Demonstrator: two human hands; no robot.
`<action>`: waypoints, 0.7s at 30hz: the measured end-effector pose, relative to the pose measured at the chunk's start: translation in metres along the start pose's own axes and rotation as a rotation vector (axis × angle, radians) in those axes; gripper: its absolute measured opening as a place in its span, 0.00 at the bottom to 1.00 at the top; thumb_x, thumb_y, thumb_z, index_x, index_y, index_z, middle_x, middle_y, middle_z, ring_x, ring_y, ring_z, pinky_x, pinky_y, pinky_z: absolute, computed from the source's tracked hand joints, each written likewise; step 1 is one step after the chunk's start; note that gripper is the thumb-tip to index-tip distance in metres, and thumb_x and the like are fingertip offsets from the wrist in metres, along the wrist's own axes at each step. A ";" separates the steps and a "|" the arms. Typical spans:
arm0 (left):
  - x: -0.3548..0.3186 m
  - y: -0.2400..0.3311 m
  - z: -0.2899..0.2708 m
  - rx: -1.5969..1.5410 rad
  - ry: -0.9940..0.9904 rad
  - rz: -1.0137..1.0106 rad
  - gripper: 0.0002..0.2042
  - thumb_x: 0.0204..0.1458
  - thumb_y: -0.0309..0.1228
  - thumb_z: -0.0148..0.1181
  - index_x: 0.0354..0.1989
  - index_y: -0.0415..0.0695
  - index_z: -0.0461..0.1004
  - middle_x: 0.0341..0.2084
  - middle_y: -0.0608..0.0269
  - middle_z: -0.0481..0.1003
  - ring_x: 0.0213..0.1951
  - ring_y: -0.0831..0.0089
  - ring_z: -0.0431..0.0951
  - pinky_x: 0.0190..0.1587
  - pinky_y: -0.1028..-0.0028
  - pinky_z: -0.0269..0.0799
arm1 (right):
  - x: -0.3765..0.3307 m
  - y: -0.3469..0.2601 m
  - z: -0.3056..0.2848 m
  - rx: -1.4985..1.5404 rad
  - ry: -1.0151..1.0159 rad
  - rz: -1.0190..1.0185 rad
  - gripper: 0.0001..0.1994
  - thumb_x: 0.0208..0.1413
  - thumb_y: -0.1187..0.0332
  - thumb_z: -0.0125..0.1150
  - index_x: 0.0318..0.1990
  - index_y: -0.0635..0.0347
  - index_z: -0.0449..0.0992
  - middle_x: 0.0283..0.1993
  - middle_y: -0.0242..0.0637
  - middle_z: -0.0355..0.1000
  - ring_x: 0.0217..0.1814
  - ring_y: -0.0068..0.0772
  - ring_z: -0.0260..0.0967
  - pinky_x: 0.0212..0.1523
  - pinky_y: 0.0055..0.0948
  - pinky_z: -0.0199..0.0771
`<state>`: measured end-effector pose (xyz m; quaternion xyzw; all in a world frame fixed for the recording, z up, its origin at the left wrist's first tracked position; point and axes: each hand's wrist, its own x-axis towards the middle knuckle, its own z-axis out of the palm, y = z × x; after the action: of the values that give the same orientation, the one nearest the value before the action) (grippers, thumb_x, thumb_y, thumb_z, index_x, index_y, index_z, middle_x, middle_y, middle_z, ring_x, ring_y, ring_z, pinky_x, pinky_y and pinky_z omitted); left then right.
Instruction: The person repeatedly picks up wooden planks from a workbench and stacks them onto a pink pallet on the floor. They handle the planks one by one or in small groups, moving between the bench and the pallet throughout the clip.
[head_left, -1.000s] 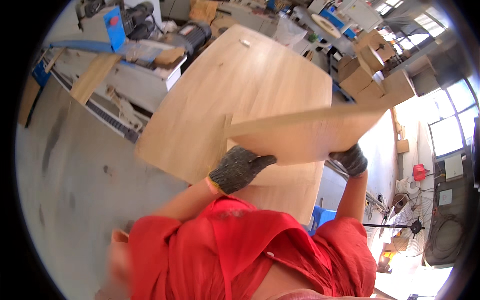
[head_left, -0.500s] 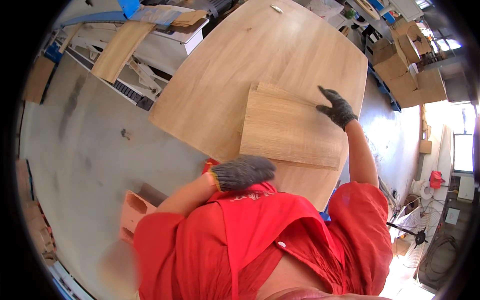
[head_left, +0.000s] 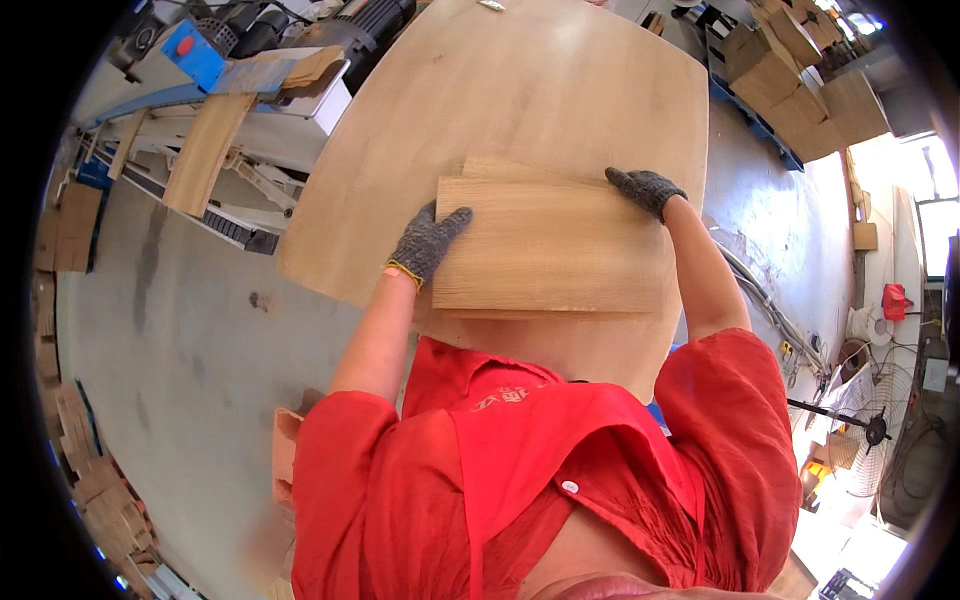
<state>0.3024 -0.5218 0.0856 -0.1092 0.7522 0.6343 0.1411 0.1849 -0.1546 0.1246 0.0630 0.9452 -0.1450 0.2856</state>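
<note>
A small stack of thin wood-grain boards (head_left: 550, 245) lies in front of me on a large curved-edge wood-grain panel (head_left: 520, 90). Its layers are slightly offset, with one lower board jutting out at the far side. My left hand (head_left: 428, 243), in a dark grey knitted glove with a yellow cuff, grips the stack's left edge, thumb on top and the other fingers mostly hidden at the side. At the far right corner my right hand (head_left: 652, 192), gloved the same way, holds the edge, with a thumb or finger lying along the top.
A white and blue machine (head_left: 300, 115) stands at the far left, with a wood-grain strip (head_left: 210, 150) across it. Cardboard boxes (head_left: 790, 90) are stacked on a blue pallet at the far right. A standing fan (head_left: 875, 430) and cables are at the right.
My left hand has moved from near my apron up to the stack's left edge and closed on it. The stack now lies straighter, and my right hand sits at its far right corner.
</note>
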 end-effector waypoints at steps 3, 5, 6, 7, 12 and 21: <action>-0.004 0.003 -0.005 0.090 0.012 -0.016 0.29 0.52 0.49 0.59 0.52 0.33 0.70 0.42 0.47 0.77 0.43 0.64 0.77 0.47 0.68 0.71 | 0.007 0.028 0.012 0.204 -0.033 -0.069 0.37 0.55 0.35 0.42 0.54 0.60 0.74 0.56 0.47 0.70 0.61 0.45 0.64 0.63 0.34 0.56; -0.013 0.001 -0.006 0.148 0.049 -0.029 0.29 0.52 0.49 0.59 0.51 0.33 0.71 0.41 0.47 0.77 0.43 0.64 0.77 0.47 0.68 0.71 | 0.000 0.030 0.020 0.202 -0.043 -0.143 0.37 0.54 0.35 0.42 0.52 0.60 0.75 0.55 0.48 0.71 0.59 0.45 0.66 0.61 0.34 0.58; -0.019 -0.005 -0.008 0.118 0.049 -0.050 0.29 0.52 0.48 0.59 0.52 0.33 0.70 0.42 0.48 0.77 0.43 0.65 0.77 0.47 0.68 0.71 | -0.011 0.024 0.021 0.127 -0.029 -0.167 0.36 0.55 0.35 0.42 0.52 0.61 0.75 0.54 0.48 0.72 0.58 0.45 0.66 0.60 0.34 0.59; -0.028 -0.014 -0.012 0.088 0.049 -0.069 0.29 0.52 0.48 0.59 0.52 0.33 0.70 0.42 0.48 0.77 0.43 0.65 0.77 0.47 0.68 0.71 | -0.025 0.016 0.024 0.052 -0.014 -0.191 0.36 0.55 0.35 0.43 0.51 0.61 0.75 0.53 0.48 0.72 0.58 0.45 0.67 0.59 0.34 0.61; -0.106 -0.040 -0.017 -0.126 0.143 -0.144 0.28 0.54 0.44 0.59 0.56 0.34 0.66 0.47 0.52 0.74 0.46 0.69 0.74 0.49 0.70 0.70 | -0.051 0.006 0.058 0.072 -0.005 -0.273 0.31 0.57 0.38 0.44 0.55 0.53 0.73 0.54 0.50 0.71 0.59 0.51 0.65 0.60 0.36 0.62; -0.143 -0.045 -0.012 -0.089 0.276 -0.255 0.28 0.54 0.42 0.59 0.57 0.33 0.65 0.48 0.52 0.74 0.47 0.69 0.73 0.50 0.70 0.69 | -0.036 0.131 0.119 1.398 -0.190 0.108 0.33 0.61 0.46 0.51 0.68 0.53 0.56 0.64 0.37 0.63 0.60 0.33 0.62 0.61 0.34 0.61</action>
<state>0.4507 -0.5439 0.0959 -0.2959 0.7157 0.6229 0.1106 0.3034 -0.0680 0.0191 0.2656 0.5972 -0.7084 0.2663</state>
